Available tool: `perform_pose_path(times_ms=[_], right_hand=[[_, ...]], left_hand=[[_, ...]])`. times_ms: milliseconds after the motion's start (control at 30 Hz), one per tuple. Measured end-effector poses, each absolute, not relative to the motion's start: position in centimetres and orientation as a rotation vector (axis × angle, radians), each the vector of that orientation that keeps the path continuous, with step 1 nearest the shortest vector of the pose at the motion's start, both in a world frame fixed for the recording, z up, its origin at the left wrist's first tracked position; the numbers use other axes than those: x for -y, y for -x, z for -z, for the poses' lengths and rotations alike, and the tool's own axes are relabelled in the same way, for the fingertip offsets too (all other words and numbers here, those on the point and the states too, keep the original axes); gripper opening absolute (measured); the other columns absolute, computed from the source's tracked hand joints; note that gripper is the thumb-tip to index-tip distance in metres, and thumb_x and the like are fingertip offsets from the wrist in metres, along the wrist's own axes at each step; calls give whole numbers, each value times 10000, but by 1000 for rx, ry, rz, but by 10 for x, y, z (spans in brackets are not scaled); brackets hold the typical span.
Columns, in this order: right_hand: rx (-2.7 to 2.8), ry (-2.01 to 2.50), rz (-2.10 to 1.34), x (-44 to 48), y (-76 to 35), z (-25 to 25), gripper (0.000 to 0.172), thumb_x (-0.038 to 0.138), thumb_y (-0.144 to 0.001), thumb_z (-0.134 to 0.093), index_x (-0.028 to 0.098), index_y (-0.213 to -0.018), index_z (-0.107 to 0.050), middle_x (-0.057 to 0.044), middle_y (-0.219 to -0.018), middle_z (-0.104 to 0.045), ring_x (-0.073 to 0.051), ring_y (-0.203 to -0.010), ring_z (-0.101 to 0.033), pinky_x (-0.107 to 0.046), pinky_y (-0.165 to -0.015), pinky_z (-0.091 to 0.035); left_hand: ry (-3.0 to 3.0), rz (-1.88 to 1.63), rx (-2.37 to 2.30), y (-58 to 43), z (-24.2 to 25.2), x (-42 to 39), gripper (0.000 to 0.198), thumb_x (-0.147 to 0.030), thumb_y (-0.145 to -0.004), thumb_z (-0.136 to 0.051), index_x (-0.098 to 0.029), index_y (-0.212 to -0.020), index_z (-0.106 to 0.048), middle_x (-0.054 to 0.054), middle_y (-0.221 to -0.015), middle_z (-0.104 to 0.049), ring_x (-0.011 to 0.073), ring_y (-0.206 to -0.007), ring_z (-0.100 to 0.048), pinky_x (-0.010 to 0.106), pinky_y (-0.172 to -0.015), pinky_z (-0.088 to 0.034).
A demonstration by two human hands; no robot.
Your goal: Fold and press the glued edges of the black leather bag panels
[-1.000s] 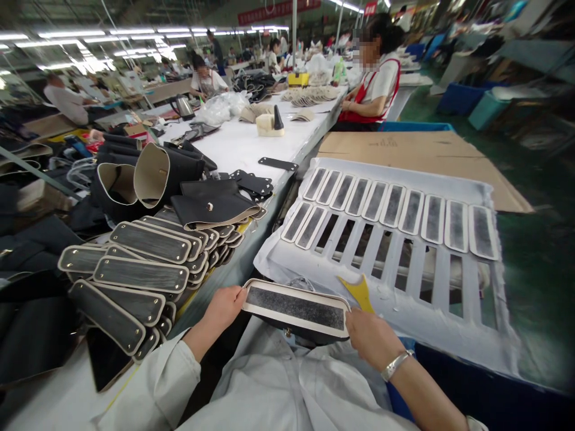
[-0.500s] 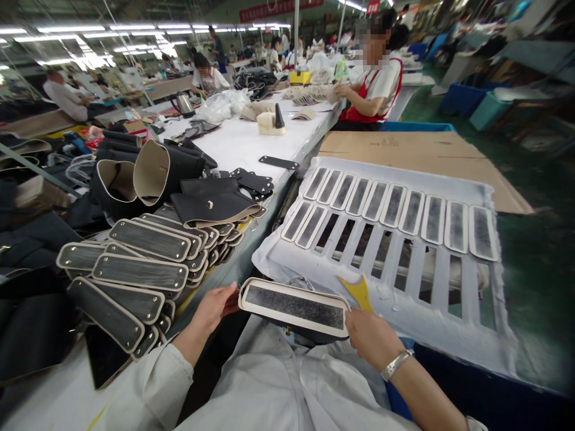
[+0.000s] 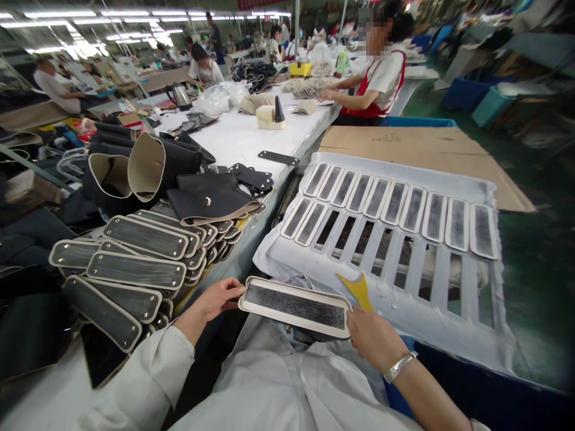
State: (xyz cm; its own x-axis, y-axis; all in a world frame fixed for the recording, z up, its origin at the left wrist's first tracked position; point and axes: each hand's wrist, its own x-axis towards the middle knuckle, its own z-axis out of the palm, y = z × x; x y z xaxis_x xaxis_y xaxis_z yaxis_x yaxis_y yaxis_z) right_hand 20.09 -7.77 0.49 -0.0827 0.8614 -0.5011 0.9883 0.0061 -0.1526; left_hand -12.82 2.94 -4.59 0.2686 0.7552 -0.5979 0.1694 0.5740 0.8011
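Held level in front of my lap is a black bag body (image 3: pixel 294 308), its oblong cream-rimmed bottom with a rough dark strip facing up. A small metal fitting shows below its front edge. My left hand (image 3: pixel 220 297) is closed at the left end of it, thumb and fingers pinching the rim. At the right end, my right hand (image 3: pixel 372 335) is wrapped round the edge, some fingers hidden behind it. Dark oblong bottom panels (image 3: pixel 137 269) with cream edges and metal studs lie in an overlapping pile to the left.
A pale slotted frame (image 3: pixel 381 281) at right carries several cream-edged panels (image 3: pixel 398 203) and a yellow scraper-like tool (image 3: pixel 357 290). Black bag bodies (image 3: pixel 157 167) stand on the white table (image 3: pixel 242 140). Cardboard (image 3: pixel 417 152) lies behind the frame; a co-worker (image 3: pixel 381 72) sits beyond.
The bag body stays nearly in place between both hands, and my left fingers shift slightly at its end. The view drifts a little. The co-worker's hands have moved lower and left.
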Motion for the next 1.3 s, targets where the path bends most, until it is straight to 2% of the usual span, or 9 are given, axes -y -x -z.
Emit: perform_pose_path(times_ms=[133, 367, 567, 767, 833, 933, 1000, 1100, 1300], right_hand=[[-1998, -1938, 717, 76, -198, -7, 286, 67, -863, -329, 91, -857, -615, -128, -783, -640, -155, -575, -632, -262, -546, -455], [-2012, -1913, 630, 78, -199, -6, 277, 45, -831, -362, 88, -844, -636, -145, -813, -641, -208, -690, -655, -279, -582, -466], [-1970, -1988, 602, 82, -198, -3, 271, 77, -830, -381, 85, -867, -649, -170, -870, -653, -249, -820, -655, -316, -671, -489], [-1911, -2012, 591, 83, -195, -5, 285, 101, -848, -370, 91, -887, -652, -148, -866, -666, -253, -835, -651, -338, -678, -510], [-1905, -2020, 584, 83, -193, -6, 270, 104, -845, -385, 96, -889, -651, -143, -867, -669, -246, -825, -652, -335, -680, -511], [-1905, -2034, 582, 82, -193, -4, 256, 108, -841, -399, 95, -875, -652, -146, -875, -667, -239, -811, -652, -320, -676, -505], [-1908, -2041, 584, 81, -194, -3, 272, 119, -854, -380, 92, -869, -651, -150, -865, -665, -244, -803, -651, -315, -659, -500], [-1929, -2026, 599, 81, -196, 0, 300, 155, -887, -346, 99, -882, -641, -152, -885, -663, -242, -809, -645, -312, -658, -488], [-1900, -2150, 775, 88, -202, 3, 434, 255, -971, -186, 119, -955, -598, -104, -828, -668, -138, -704, -628, -239, -675, -457]], left_hand=[[-999, -381, -1259, 129, 43, -40, 333, -319, -609, -753, -164, -721, -481, -46, -700, -534, 102, -643, -544, 255, -601, -501], [-1104, -239, -1235, 128, 36, -52, 329, -313, -591, -739, -171, -720, -472, -58, -687, -513, 115, -627, -542, 272, -589, -494], [-1222, -130, -1208, 118, 31, -46, 404, -467, -629, -699, -186, -680, -413, -73, -624, -458, 122, -605, -516, 243, -539, -469], [-1547, -45, -1219, 127, 40, -55, 398, -558, -635, -632, -204, -692, -459, -37, -646, -530, 182, -637, -562, 281, -564, -466], [-1845, -126, -1284, 124, 36, -51, 331, -514, -644, -619, -208, -714, -512, 11, -724, -587, 234, -717, -587, 350, -659, -479], [-2347, -532, -1294, 93, 25, -26, 238, -425, -738, -553, -199, -810, -578, 96, -958, -623, 295, -944, -560, 451, -878, -416], [-2567, -664, -987, 57, 22, -1, 200, -338, -826, -492, -202, -904, -617, 89, -1045, -631, 256, -1024, -536, 424, -963, -367], [-2727, -501, -568, 6, 26, 29, 314, -275, -840, -504, -200, -1136, -578, 80, -1197, -596, 234, -1075, -511, 389, -933, -377], [-2844, -244, -545, -18, 42, 39, 331, -200, -868, -481, -200, -1191, -557, 55, -1260, -571, 228, -1028, -501, 354, -816, -361]])
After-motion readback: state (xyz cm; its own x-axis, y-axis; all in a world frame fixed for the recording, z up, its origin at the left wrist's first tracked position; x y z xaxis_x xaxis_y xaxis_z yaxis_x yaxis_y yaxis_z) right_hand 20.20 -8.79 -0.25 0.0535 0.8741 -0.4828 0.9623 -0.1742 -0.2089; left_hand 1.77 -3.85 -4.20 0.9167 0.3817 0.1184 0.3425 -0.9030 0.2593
